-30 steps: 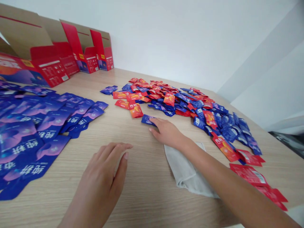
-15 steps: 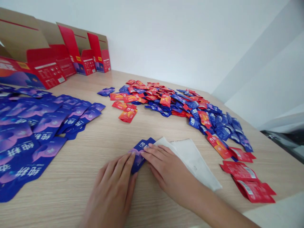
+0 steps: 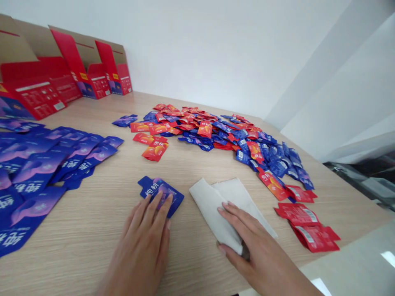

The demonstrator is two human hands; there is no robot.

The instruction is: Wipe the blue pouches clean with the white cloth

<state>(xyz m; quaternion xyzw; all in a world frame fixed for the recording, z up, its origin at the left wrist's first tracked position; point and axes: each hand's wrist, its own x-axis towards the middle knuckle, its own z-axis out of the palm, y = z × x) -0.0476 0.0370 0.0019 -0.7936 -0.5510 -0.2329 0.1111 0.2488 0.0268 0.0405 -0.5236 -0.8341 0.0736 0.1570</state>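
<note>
A blue pouch (image 3: 171, 193) with a pink-purple pattern and white characters lies flat on the table, turned with its narrow spout end to the upper left. My left hand (image 3: 143, 238) rests on its near side, fingers stretched out over it. Off to the right is a folded white cloth (image 3: 205, 201). The fingers of my right hand (image 3: 247, 234) lie across its top, with the thumb at its near edge, so the cloth sits between thumb and fingers.
Overlapping blue pouches (image 3: 40, 164) cover the left side. A mixed heap of red and blue pouches (image 3: 205, 128) spreads at the back and right. Red pouches (image 3: 311, 236) lie near the right edge. Open red boxes (image 3: 98, 80) stand at the back left.
My right hand has left the pouch and moved right onto the cloth. The pouch has shifted left and turned under my left hand. The view has swung a little right.
</note>
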